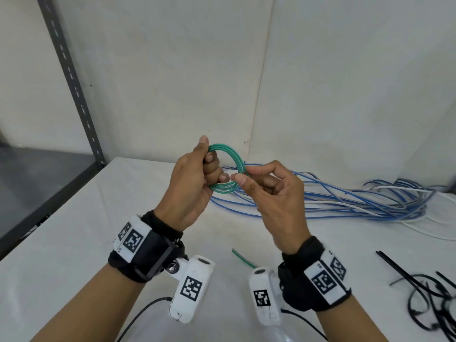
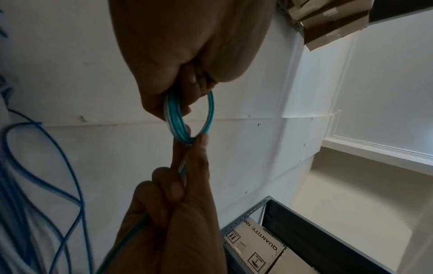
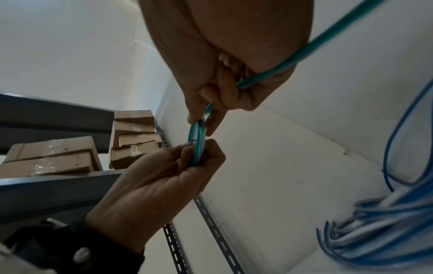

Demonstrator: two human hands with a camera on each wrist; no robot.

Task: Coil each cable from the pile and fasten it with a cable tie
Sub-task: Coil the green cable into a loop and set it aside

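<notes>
Two bare hands meet above the white table [image 1: 74, 230] in the head view: the left hand [image 1: 191, 183] has its fingers curled through a small coil of green cable [image 1: 228, 169], thumb raised along the coil's top, and the right hand [image 1: 274, 193] pinches the coil's right side between thumb and forefinger, the other fingers loosely bent. The coil is held in the air, just in front of a loose pile of blue and white cables [image 1: 357, 201] lying on the table behind it; a free green end [image 1: 243, 259] rests on the table between the wrists, and a bunch of black plastic cable ties [image 1: 424, 297] lies at the right edge. The wrist cameras bear square black-and-white marker codes, no readable words. In the left wrist view, the left hand [image 2: 187, 55] clasps the coil [image 2: 178, 118] from above while the right hand [image 2: 178, 213] nips its lower edge, the cable's tail running down through that palm; a brown cardboard box [image 2: 255, 246] on a grey metal shelf reads "QUANTITY: 100". In the right wrist view, the right hand [image 3: 222, 64] grips the coil [image 3: 198, 142] at its top, the left hand [image 3: 164, 178] grasps it below, and more cardboard boxes [image 3: 56, 157] sit on the shelving, their print unreadable.
</notes>
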